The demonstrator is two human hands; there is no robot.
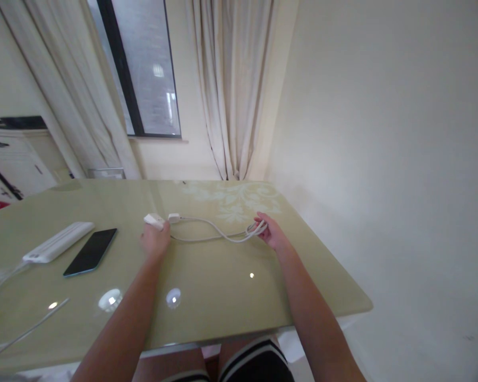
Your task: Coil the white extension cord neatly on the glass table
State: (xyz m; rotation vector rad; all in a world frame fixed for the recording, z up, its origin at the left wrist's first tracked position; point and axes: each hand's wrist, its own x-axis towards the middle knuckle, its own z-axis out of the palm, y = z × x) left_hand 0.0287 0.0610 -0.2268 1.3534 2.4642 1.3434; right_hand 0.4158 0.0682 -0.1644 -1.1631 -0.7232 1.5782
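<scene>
My left hand (155, 242) is closed around a white charger block (154, 220) just above the glossy table. A white cable (207, 240) runs from near that hand across to the right. Its other end carries a white plug (174, 217), which lies close to the right of the block, apart from it. My right hand (270, 233) grips the looped bundle of the cable (255, 229), fingers curled round the coils. Between the two hands the cable hangs in two loose strands over the tabletop.
A black phone (91, 252) and a white power strip (59, 242) lie at the left on the table (215, 297). Another thin white cable (27, 331) trails at the front left. The wall (382, 159) stands along the right, with a curtain (235, 85) and window (149, 63) behind.
</scene>
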